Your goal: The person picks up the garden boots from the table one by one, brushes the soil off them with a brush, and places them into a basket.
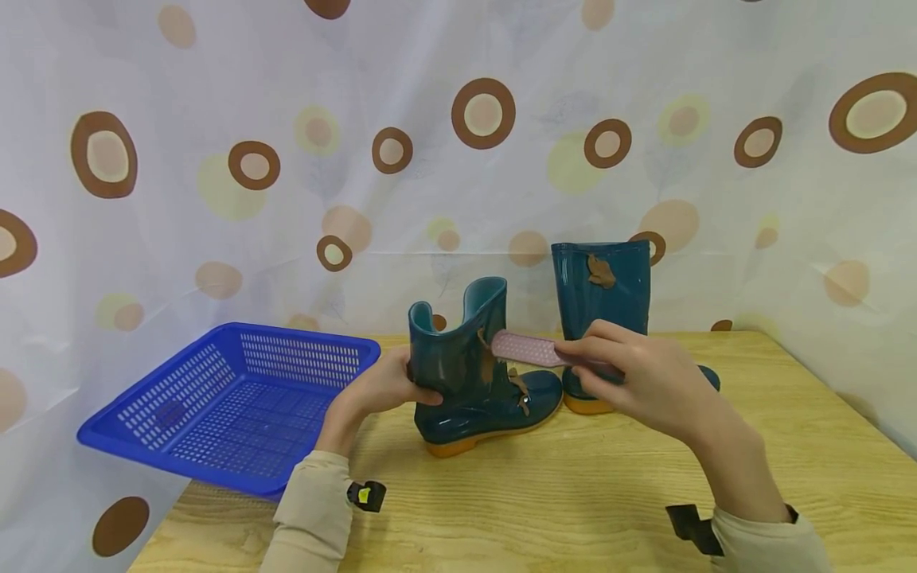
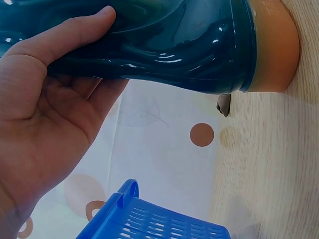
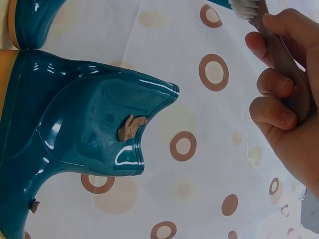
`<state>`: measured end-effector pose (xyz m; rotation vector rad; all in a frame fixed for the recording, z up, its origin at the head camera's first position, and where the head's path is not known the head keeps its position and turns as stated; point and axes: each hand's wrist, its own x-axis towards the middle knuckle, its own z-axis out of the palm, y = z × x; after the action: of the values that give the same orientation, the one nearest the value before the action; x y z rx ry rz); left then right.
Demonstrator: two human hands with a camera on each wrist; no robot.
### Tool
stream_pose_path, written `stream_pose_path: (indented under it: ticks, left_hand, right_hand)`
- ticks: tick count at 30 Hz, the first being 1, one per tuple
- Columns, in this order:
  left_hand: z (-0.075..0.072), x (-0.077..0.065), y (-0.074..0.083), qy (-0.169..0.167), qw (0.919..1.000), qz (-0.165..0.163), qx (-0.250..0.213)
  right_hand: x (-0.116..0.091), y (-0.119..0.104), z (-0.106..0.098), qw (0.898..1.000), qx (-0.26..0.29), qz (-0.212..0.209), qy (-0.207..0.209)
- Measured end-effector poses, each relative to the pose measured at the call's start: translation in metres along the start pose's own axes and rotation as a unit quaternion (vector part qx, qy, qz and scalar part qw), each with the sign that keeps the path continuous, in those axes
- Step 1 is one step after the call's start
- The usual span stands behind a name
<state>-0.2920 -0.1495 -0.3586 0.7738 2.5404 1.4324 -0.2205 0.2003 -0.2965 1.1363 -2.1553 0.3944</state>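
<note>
A dark teal rubber boot with an orange sole stands on the table, toe to the right. My left hand grips the back of its shaft above the heel; the left wrist view shows the thumb across the glossy surface. In my right hand is a pink scrub brush, held by its handle. White bristles face the boot, and the brush head is at the shaft's front beside brown patches. Another brown clump lies on the instep.
The matching boot stands behind to the right, a brown patch on its shaft. A blue plastic basket sits at the left, overhanging the table's edge. Behind the wooden table hangs a spotted curtain.
</note>
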Motion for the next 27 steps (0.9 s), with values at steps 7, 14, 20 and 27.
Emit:
stream_pose_path:
  ticks: [7,14,20,27]
  left_hand:
    - [0.001,0.0,-0.002,0.004,0.9999,-0.011,-0.004]
    - [0.001,-0.001,-0.001,0.003,0.9999,-0.011,-0.006]
    - [0.0,-0.001,0.0,0.003,0.9999,-0.01,-0.003]
    - [0.0,0.0,0.0,0.003,1.0,-0.008,0.001]
  right_hand:
    - [-0.001,0.003,-0.007,1.0,-0.011,-0.01,0.027]
    - [-0.003,0.007,-0.013,0.997,-0.045,-0.003,0.062]
    - [-0.005,0.01,-0.018,0.994,-0.059,0.002,0.088]
    - [0.002,0.001,-0.015,0.996,0.008,-0.043,0.08]
